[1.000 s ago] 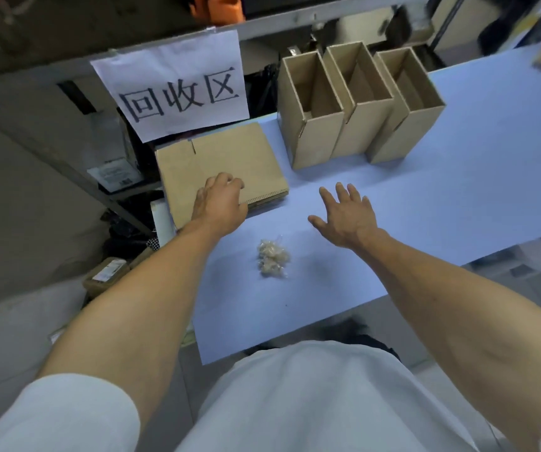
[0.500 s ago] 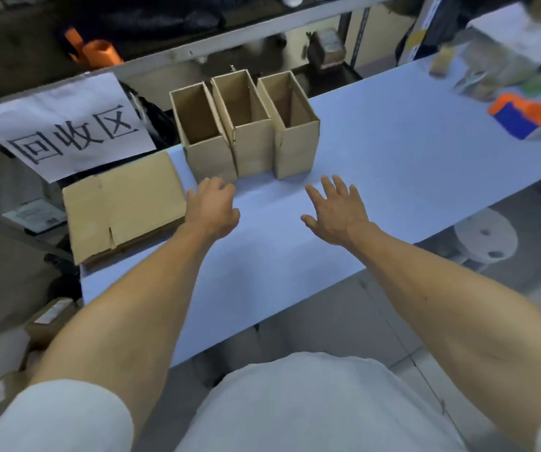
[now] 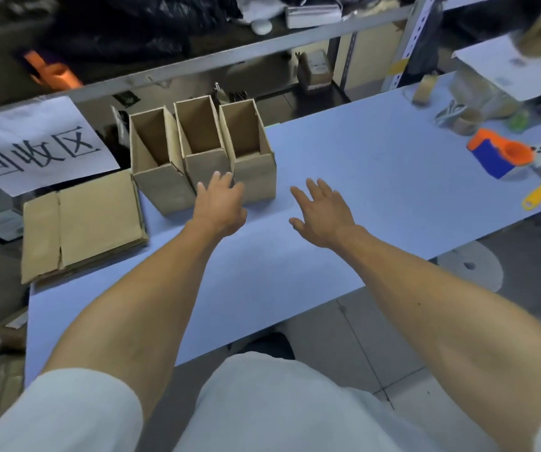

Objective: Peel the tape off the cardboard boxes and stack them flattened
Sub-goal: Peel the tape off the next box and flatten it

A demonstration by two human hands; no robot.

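Reaching forward over the table [image 3: 377,164], I have my left hand [image 3: 221,207] in front of the three upright cardboard boxes [image 3: 202,151], its fingers [image 3: 217,179] loosely spread at the middle and right boxes; I cannot tell whether they touch. My right hand [image 3: 323,213] hovers beside them, fingers wide, holding nothing. A flattened stack [image 3: 83,228] lies to the left, under a paper sign [image 3: 34,145].

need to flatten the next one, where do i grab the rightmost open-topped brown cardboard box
Take the rightmost open-topped brown cardboard box by its outer right wall, coming from the right: that side faces bare table, while its left wall touches the middle box. The open top gives fingers a rim.
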